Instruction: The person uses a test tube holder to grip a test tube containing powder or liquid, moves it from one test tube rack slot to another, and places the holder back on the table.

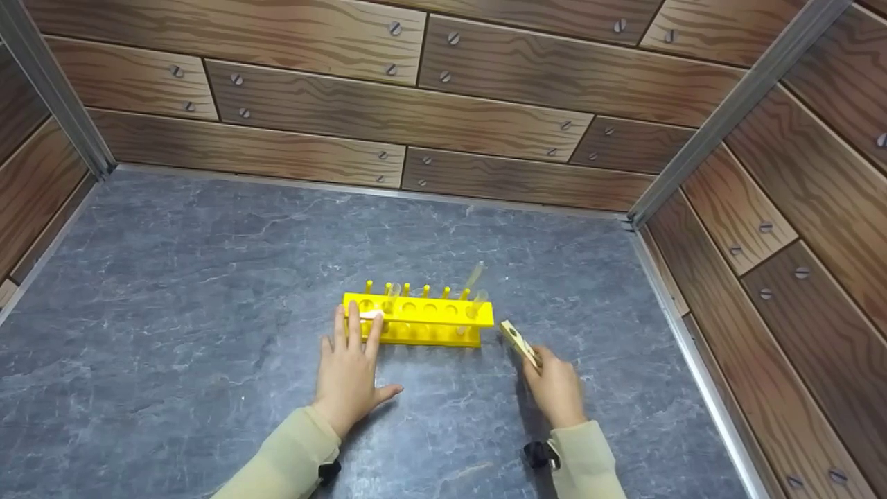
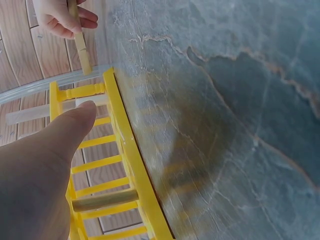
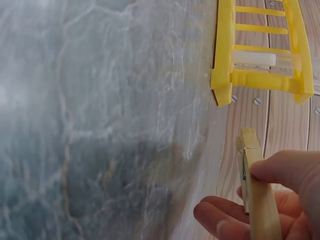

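A yellow test tube rack (image 1: pixel 419 310) stands on the grey marbled surface. My left hand (image 1: pixel 348 378) reaches over its left end, fingers straight with the tips on the top plate and the thumb spread away. One test tube (image 1: pixel 393 299) stands in a hole toward the left, its lower part brownish in the left wrist view. Another test tube (image 1: pixel 477 305) is in the right end hole; something whitish shows inside it in the right wrist view. Off the rack's right end, my right hand (image 1: pixel 556 387) pinches a wooden test tube clamp (image 3: pixel 262 195) between thumb and fingers, its tip pointing toward the rack.
A slim translucent piece (image 1: pixel 475 275) slants up behind the rack's right end, near the row of yellow pegs (image 1: pixel 426 291). Wood-patterned walls (image 1: pixel 312 104) enclose the surface at the back and sides, with metal strips (image 1: pixel 721 111) at the corners.
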Tool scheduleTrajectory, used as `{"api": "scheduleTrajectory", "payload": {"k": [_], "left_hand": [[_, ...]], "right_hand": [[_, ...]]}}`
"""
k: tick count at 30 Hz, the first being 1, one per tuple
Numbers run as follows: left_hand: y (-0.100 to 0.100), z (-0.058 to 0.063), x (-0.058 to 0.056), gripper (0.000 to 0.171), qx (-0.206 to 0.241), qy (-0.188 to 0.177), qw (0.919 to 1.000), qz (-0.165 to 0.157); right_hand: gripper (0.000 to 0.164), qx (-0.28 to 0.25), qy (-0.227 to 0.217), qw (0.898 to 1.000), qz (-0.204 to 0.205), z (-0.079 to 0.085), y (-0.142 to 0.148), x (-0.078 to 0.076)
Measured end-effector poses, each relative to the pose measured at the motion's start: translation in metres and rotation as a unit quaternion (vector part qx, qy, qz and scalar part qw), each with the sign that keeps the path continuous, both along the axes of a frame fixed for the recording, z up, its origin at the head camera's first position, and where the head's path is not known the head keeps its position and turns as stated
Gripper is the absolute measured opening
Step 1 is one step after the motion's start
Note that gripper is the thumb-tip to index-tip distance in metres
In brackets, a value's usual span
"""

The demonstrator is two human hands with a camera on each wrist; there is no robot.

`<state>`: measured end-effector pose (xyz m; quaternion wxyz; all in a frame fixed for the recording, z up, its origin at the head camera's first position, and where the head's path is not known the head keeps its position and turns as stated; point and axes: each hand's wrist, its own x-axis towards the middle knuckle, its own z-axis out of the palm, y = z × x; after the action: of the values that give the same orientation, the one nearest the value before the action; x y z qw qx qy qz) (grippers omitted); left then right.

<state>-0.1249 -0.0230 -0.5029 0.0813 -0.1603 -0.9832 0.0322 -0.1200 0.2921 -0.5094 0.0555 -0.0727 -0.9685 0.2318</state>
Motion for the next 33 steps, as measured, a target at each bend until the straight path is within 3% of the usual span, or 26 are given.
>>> {"api": "scheduleTrajectory", "payload": {"k": [25,33], "left_hand": [[0.0025,0.0005,0.0004,0.112,-0.009,-0.003,1.0,0.002],[0.0012,0.0006,0.0004,0.112,-0.009,-0.006,0.9999,0.005]], "right_hand": [[0.032,0.045,-0.048,0.998,0.005,-0.0008,0.0012,-0.0021],[0.026,0.06,-0.037,0.997,-0.006,-0.005,-0.0026,-0.0033]]}}
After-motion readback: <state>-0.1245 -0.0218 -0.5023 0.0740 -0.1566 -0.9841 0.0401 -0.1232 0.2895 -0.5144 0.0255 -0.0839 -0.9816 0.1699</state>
